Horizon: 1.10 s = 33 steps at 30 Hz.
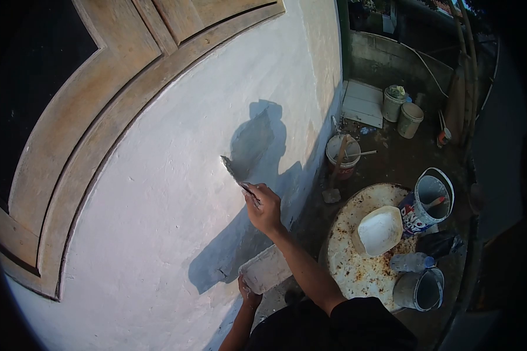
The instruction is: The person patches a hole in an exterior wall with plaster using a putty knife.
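Note:
My right hand [264, 209] is closed around the handle of a putty knife [233, 169]. The knife's blade lies against, or very close to, the white wall [158, 169], and grey residue shows along its edge. Lower down, my left hand [250, 292] grips the near left end of a whitish rectangular tray [266, 269]. My right forearm hides the tray's right end. A shadow of my head, arm and the tray falls across the wall around the knife.
A wooden window frame [64, 140] borders the wall at upper left. To my right, a rusty round table [345, 234] bears a tub of white paste [380, 231], a paint bucket [432, 199], a plastic bottle [409, 262] and a grey pail [418, 291]. Behind are several buckets [410, 121].

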{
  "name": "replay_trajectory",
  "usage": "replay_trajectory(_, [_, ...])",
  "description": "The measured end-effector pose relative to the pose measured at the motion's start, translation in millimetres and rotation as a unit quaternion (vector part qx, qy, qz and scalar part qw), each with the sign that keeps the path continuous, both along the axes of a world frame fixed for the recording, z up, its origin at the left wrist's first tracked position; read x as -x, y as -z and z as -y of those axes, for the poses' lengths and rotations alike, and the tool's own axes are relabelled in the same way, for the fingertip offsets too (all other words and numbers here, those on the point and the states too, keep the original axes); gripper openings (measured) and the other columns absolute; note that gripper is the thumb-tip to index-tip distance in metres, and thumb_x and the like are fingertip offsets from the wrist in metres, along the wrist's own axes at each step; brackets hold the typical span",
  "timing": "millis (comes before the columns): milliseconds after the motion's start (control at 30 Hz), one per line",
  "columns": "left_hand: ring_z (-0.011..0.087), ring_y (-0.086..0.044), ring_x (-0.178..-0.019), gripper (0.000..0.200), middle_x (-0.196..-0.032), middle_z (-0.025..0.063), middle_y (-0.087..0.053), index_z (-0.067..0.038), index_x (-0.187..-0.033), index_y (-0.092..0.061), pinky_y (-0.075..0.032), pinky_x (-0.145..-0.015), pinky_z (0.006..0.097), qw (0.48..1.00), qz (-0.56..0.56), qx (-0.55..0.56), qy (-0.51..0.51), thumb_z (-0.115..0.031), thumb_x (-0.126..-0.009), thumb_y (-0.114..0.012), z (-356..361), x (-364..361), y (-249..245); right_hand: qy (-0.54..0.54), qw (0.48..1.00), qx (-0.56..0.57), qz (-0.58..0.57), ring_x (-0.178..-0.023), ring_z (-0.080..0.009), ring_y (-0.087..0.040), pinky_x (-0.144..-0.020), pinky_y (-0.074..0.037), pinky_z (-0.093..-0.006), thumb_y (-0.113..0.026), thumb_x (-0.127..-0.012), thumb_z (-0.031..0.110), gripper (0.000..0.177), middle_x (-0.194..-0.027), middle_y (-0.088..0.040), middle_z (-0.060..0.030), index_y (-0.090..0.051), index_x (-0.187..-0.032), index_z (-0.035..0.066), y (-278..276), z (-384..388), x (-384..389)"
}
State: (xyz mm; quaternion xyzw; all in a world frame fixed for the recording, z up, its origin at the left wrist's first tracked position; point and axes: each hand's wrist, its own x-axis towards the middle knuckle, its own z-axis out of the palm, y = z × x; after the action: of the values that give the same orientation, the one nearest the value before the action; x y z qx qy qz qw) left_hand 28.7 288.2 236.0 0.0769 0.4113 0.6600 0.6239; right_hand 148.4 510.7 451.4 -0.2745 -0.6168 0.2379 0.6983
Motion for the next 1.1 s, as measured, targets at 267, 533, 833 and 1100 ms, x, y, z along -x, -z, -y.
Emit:
replay_trajectory(267, [0.0325, -0.049, -0.125, 0.06, -0.136, 0.0105, -0.052, -0.012, -0.139, -0.044, -0.037, -0.107, 0.0486, 0.999, -0.025, -0.016, -0.013, -0.052, -0.095, -0.034, 7, 4, -7, 0.183, 0.963, 0.105, -0.168, -0.081, -0.0273, -0.067, -0.07, -0.051, -0.0341, -0.063, -0.086, 0.002, 0.019, -0.088, -0.065, -0.0177, -0.065, -0.103, -0.004, 5, -94, -46])
replay_trajectory(533, [0.0328, -0.048, -0.126, 0.061, -0.136, 0.0108, -0.051, -0.012, -0.139, -0.043, -0.037, -0.107, 0.0494, 0.999, -0.047, 0.005, -0.006, -0.053, -0.095, -0.033, 9, 7, -9, 0.132, 0.991, 0.014, -0.007, -0.078, -0.0281, -0.067, -0.07, -0.051, -0.033, -0.063, -0.085, -0.001, 0.021, -0.089, -0.065, -0.0168, -0.065, -0.106, -0.004, 39, -147, -9])
replay_trajectory(833, [0.0328, -0.047, -0.127, 0.06, -0.137, 0.0114, -0.05, -0.012, -0.139, -0.043, -0.036, -0.108, 0.0489, 0.998, -0.051, 0.02, 0.017, -0.051, -0.095, -0.033, -13, 3, -13, 0.016, 0.999, -0.014, 0.04, -0.069, -0.0209, -0.065, -0.062, -0.049, -0.0288, -0.065, -0.083, 0.0, 0.021, -0.081, -0.064, -0.0141, -0.067, -0.104, -0.002, 21, -81, -28])
replay_trajectory(1100, [0.0296, -0.052, -0.121, 0.052, -0.129, 0.0102, -0.056, -0.011, -0.133, -0.048, -0.041, -0.104, 0.0465, 0.999, -0.047, 0.01, 0.01, -0.045, -0.098, -0.031, -18, -1, -13, 0.099, 0.981, 0.129, -0.101, -0.085, -0.0098, -0.063, -0.076, -0.048, -0.0231, -0.057, -0.088, -0.004, 0.023, -0.092, -0.07, -0.0063, -0.064, -0.109, -0.005, 29, -177, -83])
